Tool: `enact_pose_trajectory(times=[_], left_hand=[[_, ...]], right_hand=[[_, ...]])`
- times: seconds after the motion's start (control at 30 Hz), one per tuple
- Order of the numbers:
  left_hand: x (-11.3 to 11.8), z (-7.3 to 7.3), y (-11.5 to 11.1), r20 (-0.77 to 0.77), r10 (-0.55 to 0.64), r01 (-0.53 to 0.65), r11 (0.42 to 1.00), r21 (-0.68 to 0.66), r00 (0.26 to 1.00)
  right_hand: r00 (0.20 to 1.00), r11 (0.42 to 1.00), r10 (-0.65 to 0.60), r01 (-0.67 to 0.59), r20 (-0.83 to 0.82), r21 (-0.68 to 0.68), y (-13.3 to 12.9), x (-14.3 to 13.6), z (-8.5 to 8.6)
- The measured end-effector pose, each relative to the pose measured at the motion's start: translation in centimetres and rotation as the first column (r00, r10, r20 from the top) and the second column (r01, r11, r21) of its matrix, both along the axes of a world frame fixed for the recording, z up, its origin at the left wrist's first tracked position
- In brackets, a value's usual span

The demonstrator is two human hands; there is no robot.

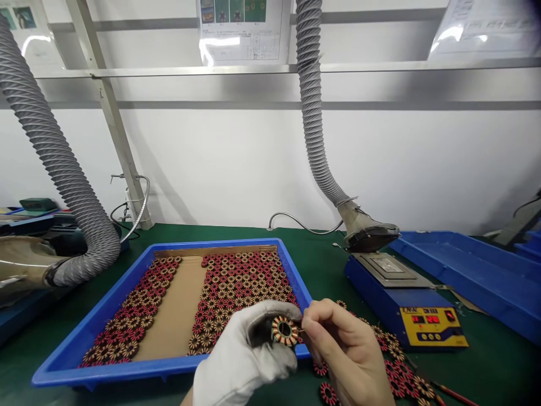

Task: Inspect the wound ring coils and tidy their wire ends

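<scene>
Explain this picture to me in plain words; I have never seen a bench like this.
The one view comes from a camera on the worker's head, looking down at a green table. The left hand wears a white glove and holds a small round coil; the bare right hand pinches at the coil's edge. A blue tray holds many such coils in two patches on brown card. More coils lie loose on the right. The blue box with red digits has a metal plate on top. A grey hose hangs over it; another hose is at left.
</scene>
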State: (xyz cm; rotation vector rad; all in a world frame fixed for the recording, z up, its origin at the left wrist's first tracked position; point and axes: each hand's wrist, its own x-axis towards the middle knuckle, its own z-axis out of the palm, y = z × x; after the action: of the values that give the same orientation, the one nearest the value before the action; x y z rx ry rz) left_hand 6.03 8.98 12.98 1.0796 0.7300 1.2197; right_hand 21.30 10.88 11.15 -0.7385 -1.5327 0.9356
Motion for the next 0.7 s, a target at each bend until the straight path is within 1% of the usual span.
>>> enact_pose_trajectory(times=[0.07,0.13,0.2,0.23,0.27,0.33,0.4,0.47,0.53,0.6,0.63,0.67,0.7], left_hand=[[0.0,-0.2,0.1,0.06,0.028,-0.031,0.999,0.04,0.998],[0.1,-0.7,0.3,0.115,0.01,-0.022,0.994,0.103,0.993],[0.0,-1.3,0.3,0.158,-0.043,0.019,0.989,0.15,0.987],[-0.1,-1.5,0.2,0.148,-0.06,0.035,0.986,0.164,0.987],[-0.2,-1.7,0.1,0.108,-0.055,0.037,0.986,0.162,0.993],[-0.4,-1.7,-0.2,-0.034,-0.023,0.027,0.989,0.143,0.999],[-0.3,-1.6,-0.3,-0.136,0.005,0.011,0.993,0.116,0.991],[0.0,-1.4,-0.3,-0.176,0.025,-0.004,0.993,0.114,0.984],[0.4,-1.3,-0.2,-0.271,0.081,-0.036,0.985,0.167,0.959],[0.8,-1.1,-0.1,-0.398,0.175,-0.079,0.966,0.245,0.9],[0.9,-1.0,0.0,-0.437,0.216,-0.104,0.958,0.266,0.873],[1.0,-0.9,0.0,-0.449,0.238,-0.126,0.956,0.266,0.861],[1.0,-0.7,0.0,-0.433,0.233,-0.138,0.961,0.239,0.871]], right_hand=[[0.995,0.994,0.085,-0.08,0.054,-0.08,0.2,0.3,0.2],[0.975,0.972,0.183,-0.16,0.126,-0.171,0.5,0.5,0.5],[0.952,0.955,0.229,-0.18,0.204,-0.234,0.8,0.6,0.8],[0.949,0.956,0.22,-0.163,0.227,-0.246,0.9,0.6,1.0],[0.955,0.959,0.193,-0.135,0.225,-0.248,0.9,0.7,1.1],[0.979,0.967,0.132,-0.094,0.153,-0.235,0.6,0.7,1.3],[0.992,0.98,0.084,-0.065,0.095,-0.19,0.1,0.9,1.3],[0.985,0.993,0.072,-0.055,0.159,-0.107,-0.5,1.0,1.4],[0.967,0.997,0.071,-0.062,0.243,-0.045,-0.7,1.0,1.5],[0.962,0.996,0.08,-0.069,0.261,-0.053,-0.6,0.9,1.6],[0.965,0.996,0.076,-0.061,0.252,-0.07,-0.5,0.8,1.6],[0.967,0.995,0.073,-0.055,0.243,-0.081,-0.3,0.8,1.5],[0.969,0.995,0.073,-0.053,0.235,-0.09,-0.2,0.7,1.5]])
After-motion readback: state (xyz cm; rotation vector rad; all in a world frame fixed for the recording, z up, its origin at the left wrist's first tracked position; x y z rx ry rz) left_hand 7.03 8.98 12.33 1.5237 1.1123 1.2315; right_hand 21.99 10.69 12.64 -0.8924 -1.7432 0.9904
